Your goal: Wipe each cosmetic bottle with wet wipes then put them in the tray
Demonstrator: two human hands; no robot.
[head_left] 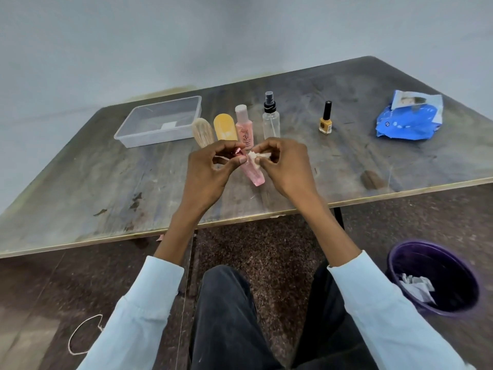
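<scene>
Fingers of the left hand pinch the top end of a small pink bottle, which slants down toward the person over the table. Right hand pinches a crumpled wipe against the bottle's upper part. Behind the hands stand a beige tube, a yellow tube, a pink flask, a spray bottle and — further right — a nail polish. Left of them lies the tray; the wipes pack lies far right. On the floor — a purple bin.
</scene>
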